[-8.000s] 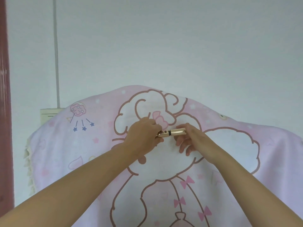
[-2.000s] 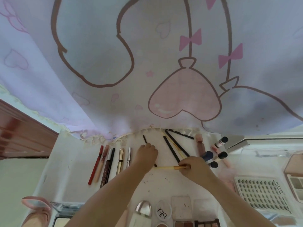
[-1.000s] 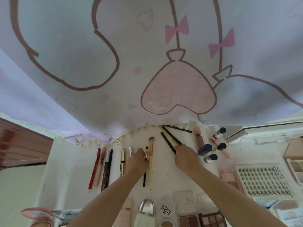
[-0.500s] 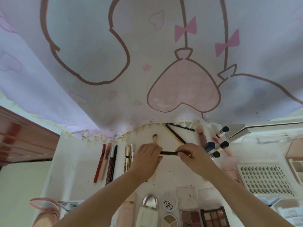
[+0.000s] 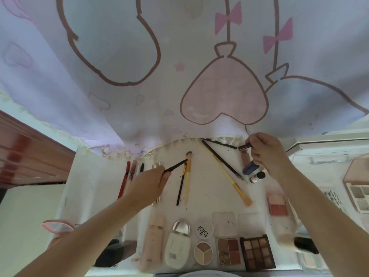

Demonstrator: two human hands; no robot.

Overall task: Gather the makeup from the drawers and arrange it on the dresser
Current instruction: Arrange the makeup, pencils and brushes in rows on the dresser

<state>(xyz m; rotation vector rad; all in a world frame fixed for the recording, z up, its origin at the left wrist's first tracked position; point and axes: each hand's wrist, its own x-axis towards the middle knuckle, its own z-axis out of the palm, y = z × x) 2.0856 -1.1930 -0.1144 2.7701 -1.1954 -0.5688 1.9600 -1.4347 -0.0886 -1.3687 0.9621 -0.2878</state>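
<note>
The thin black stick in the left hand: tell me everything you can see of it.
The thin black stick is slender, dark and straight, likely a pencil or liner. The left hand pinches its lower end; the rest slants up to the right, off the dresser, its tip over the top of the yellow-handled brush. Contact there is unclear.

Two bare forearms — no sleeves, watch or rings — end in the left hand (image 5: 148, 183) and right hand (image 5: 266, 154).
</note>
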